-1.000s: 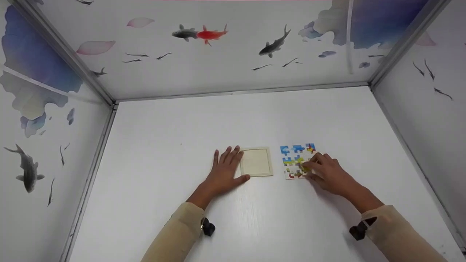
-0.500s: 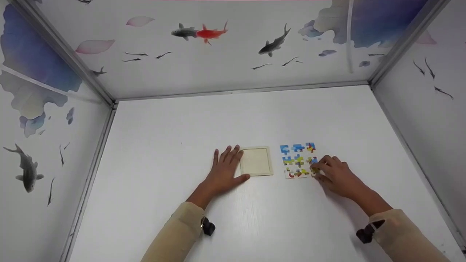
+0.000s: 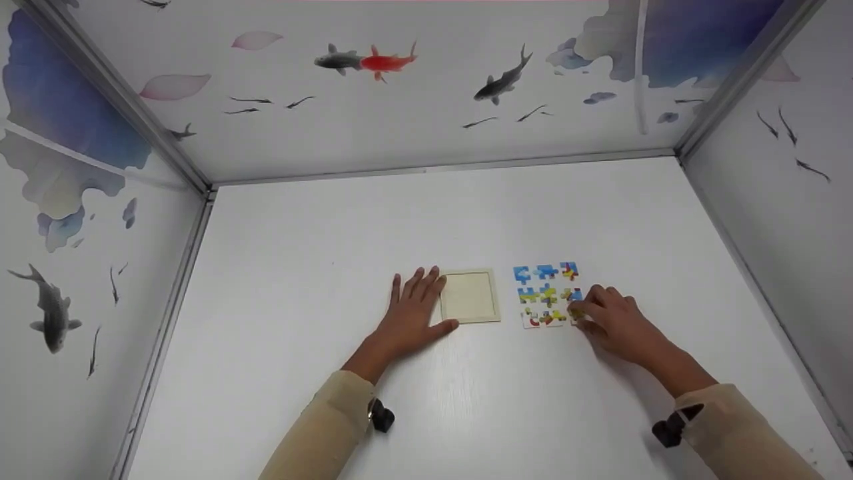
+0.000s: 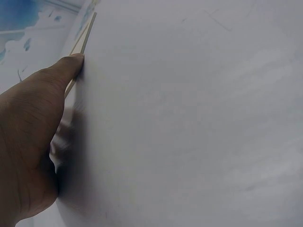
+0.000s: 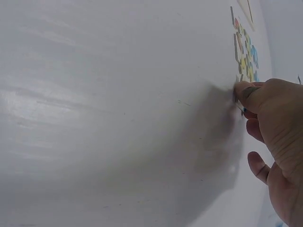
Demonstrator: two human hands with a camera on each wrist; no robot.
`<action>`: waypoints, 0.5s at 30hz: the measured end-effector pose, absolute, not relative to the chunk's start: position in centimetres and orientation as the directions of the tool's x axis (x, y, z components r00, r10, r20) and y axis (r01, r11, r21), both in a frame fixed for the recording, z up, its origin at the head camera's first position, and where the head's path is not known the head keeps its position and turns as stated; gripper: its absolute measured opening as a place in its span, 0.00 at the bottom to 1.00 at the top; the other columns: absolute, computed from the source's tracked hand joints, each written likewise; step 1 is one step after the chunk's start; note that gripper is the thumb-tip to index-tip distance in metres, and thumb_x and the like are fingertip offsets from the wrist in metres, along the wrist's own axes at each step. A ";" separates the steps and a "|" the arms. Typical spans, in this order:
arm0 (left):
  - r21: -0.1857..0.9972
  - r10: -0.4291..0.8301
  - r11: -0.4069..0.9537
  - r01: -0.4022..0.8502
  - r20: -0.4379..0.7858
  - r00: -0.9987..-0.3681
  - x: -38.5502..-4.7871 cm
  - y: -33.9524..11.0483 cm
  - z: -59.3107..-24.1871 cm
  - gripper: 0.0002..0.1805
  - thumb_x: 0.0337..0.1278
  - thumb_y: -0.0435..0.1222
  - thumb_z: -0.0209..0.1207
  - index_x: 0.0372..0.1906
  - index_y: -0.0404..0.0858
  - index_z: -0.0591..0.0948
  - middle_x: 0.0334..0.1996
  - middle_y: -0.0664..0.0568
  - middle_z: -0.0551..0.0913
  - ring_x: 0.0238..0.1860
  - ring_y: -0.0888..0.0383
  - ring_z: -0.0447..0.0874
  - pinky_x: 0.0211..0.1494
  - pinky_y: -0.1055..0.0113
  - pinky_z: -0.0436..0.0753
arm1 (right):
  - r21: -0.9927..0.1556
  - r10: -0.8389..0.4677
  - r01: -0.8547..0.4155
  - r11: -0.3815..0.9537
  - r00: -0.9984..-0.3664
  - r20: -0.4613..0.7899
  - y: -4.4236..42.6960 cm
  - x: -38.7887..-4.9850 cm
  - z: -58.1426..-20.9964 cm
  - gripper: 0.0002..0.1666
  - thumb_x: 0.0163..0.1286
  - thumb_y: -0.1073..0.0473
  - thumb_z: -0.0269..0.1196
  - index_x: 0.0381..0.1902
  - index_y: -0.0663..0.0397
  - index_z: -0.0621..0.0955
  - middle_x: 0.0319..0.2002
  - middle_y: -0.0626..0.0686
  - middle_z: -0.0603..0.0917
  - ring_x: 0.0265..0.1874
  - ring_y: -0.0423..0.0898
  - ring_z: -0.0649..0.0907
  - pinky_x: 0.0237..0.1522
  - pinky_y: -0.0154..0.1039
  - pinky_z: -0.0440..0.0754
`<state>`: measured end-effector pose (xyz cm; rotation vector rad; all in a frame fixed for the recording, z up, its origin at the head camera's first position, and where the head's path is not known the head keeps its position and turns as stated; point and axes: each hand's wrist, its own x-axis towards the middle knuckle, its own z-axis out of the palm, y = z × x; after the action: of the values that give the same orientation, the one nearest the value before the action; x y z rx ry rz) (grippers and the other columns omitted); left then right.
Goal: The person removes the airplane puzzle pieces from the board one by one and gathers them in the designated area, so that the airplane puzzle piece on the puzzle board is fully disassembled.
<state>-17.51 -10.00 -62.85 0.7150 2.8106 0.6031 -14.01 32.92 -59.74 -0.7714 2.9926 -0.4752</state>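
Note:
In the head view my left hand (image 3: 410,321) lies with its fingers spread straight at the left edge of a square wooden puzzle frame (image 3: 493,297). Its thumb reaches the frame's lower left corner; the left wrist view shows the thumb (image 4: 71,66) against the frame's edge (image 4: 85,40). To the right, colourful jigsaw pieces (image 3: 548,295) lie in three spaced rows on the table. My right hand (image 3: 616,323) pinches the lower right jigsaw piece (image 3: 576,314) between thumb and fingers, partly hiding it. The right wrist view shows the right hand (image 5: 277,123) low at the row's end.
The white table (image 3: 440,227) is bounded by printed panels with fish (image 3: 503,80) and metal edge strips (image 3: 426,171). Sleeves (image 3: 320,427) and black wrist cameras (image 3: 668,433) show at both arms. A strip of tabletop separates the wooden frame from the pieces.
Over the first half second my right hand moved right to the lower right corner of the pieces, uncovering others. Since then it has stayed nearly still. My left hand has not moved.

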 end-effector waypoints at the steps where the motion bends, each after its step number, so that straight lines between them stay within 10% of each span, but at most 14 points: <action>1: 0.429 0.491 0.801 0.417 -0.072 -0.868 -17.5 -10.0 -62.9 0.53 0.79 0.70 0.50 0.92 0.44 0.53 0.93 0.48 0.48 0.93 0.42 0.42 0.91 0.31 0.36 | -0.288 -0.477 -0.475 0.831 -0.876 0.069 32.9 -14.0 -59.8 0.22 0.70 0.65 0.77 0.60 0.48 0.90 0.43 0.48 0.78 0.42 0.44 0.72 0.44 0.44 0.65; 15: 0.431 0.491 0.802 0.414 -0.081 -0.867 -17.5 -10.1 -63.0 0.53 0.79 0.71 0.49 0.92 0.45 0.52 0.93 0.49 0.46 0.94 0.43 0.40 0.91 0.32 0.35 | -0.300 -0.457 -0.438 0.847 -0.889 0.006 32.7 -14.0 -59.3 0.19 0.72 0.66 0.76 0.58 0.48 0.91 0.42 0.48 0.77 0.43 0.45 0.70 0.45 0.45 0.63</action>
<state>-17.47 -10.05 -62.95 0.7101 2.8005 0.6046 -14.02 32.66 -59.26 -0.7169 2.9566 -0.4566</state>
